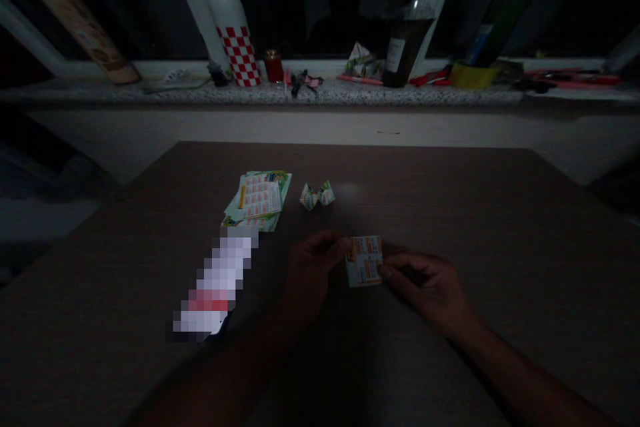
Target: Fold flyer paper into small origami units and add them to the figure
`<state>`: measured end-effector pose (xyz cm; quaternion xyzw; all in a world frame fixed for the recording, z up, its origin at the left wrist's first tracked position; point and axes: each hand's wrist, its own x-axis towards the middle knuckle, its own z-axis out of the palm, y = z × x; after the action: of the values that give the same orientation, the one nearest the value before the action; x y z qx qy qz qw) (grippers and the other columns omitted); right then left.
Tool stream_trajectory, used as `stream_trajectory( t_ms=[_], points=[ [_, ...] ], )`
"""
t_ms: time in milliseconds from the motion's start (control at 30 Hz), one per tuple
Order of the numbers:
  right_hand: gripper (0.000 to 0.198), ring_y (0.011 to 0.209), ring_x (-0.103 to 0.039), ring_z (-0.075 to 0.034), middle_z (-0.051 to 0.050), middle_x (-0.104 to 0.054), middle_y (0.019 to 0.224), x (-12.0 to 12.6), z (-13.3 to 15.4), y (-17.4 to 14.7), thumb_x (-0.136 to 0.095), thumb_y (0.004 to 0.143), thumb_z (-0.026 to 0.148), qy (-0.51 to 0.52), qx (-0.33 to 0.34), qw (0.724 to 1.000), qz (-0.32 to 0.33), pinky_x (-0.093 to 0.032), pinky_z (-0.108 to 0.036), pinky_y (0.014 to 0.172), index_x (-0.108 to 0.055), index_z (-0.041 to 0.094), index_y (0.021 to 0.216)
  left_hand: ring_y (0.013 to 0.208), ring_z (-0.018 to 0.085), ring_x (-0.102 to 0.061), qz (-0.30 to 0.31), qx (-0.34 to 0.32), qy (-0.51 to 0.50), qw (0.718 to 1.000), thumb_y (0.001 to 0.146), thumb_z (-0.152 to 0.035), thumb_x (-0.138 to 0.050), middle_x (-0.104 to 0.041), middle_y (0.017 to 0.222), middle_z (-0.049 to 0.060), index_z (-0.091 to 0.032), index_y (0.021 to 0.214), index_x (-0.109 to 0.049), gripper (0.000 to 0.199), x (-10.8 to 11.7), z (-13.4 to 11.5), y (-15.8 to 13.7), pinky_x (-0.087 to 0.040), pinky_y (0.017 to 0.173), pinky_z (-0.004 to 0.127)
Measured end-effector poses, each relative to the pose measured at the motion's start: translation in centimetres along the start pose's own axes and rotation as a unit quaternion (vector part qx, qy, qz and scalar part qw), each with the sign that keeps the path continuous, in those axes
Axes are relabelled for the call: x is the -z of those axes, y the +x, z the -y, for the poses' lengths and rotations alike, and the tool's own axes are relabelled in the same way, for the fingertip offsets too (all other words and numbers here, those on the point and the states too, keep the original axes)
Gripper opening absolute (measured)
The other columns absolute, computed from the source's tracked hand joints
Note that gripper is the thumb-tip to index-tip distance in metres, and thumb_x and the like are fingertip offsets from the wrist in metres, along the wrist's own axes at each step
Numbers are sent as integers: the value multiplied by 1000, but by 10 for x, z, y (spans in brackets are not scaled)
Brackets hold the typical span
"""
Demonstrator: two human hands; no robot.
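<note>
Between my two hands is a small, roughly square piece of printed paper [366, 263], pale with orange and dark print. My left hand [315, 267] pinches its upper left edge between thumb and fingers. On the right side, my right hand [430, 287] pinches the edge near the lower corner. Just beyond, a small folded paper shape [317, 195] with two pointed halves stands on the table. A loose stack of similar printed sheets [260, 197] lies to the left of it.
A lit phone-like device [215, 287], its screen pixelated, lies left on the brown table [500, 213]. Along the window sill [330, 95] stand a red-checked white bottle [235, 33], a dark cup [400, 53], a green bottle [505, 13], a small red jar [273, 67] and a tall tube [80, 20].
</note>
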<state>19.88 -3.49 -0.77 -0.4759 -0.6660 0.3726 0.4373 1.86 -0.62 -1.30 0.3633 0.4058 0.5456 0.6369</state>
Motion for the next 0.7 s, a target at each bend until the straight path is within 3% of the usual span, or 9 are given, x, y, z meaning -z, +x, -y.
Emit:
stream_trajectory(
  t_ms=[500, 700],
  points=[
    [16, 67, -66, -16, -3, -72, 74, 0, 1, -2, -62, 82, 30, -25, -20, 999, 6, -53, -26, 64, -69, 18, 75, 67, 11, -59, -25, -6, -21, 999, 67, -26, -76, -65, 70, -2, -16, 74, -69, 14, 0, 1, 0, -48, 66, 24],
    [12, 65, -66, -16, -3, -72, 73, -2, -1, -2, -63, 81, 28, -25, 3, 1000, -5, -54, -27, 62, -69, 18, 76, 68, 12, -59, -19, -12, -9, 1000, 68, -27, -75, -65, 71, -2, -17, 74, -68, 13, 0, -1, -2, -48, 68, 25]
  ],
)
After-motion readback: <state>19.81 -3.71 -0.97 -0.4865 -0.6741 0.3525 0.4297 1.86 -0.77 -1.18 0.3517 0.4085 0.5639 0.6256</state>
